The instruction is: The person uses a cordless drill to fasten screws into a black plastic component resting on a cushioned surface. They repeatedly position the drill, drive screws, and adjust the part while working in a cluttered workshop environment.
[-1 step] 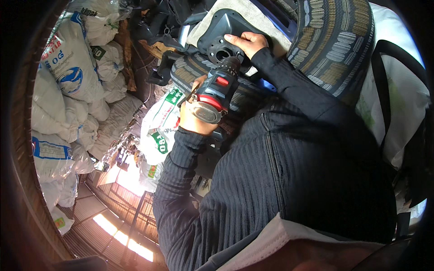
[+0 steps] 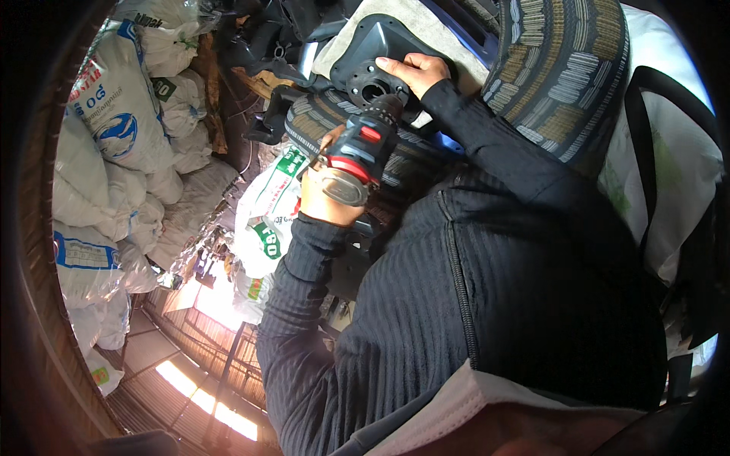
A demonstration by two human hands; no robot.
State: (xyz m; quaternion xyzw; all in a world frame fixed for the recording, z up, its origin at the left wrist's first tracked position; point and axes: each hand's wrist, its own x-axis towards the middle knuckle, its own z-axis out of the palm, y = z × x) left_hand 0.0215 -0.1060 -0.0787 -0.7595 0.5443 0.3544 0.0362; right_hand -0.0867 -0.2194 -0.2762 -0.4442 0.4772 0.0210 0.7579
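My left hand is closed around the grip of a cordless drill, dark with red parts. Its chuck points away from me, against or very near the lower rim of a round flange on a black plastic part. The flange has a large centre hole and several small holes around it. My right hand grips the flange's right edge, its fingertips resting on the top face. The chuck hides the drill's tip. Under the part lie a pale cloth-like pad and a patterned round cushion.
Full white sacks are piled along the left. A larger patterned cushion curves close by my right forearm, and a white bag with a black strap stands beyond it. Dark plastic pieces lie left of the work. Another white sack is beside my left wrist.
The drill and my left hand have shifted very slightly to the left. My right hand keeps its grip on the flange.
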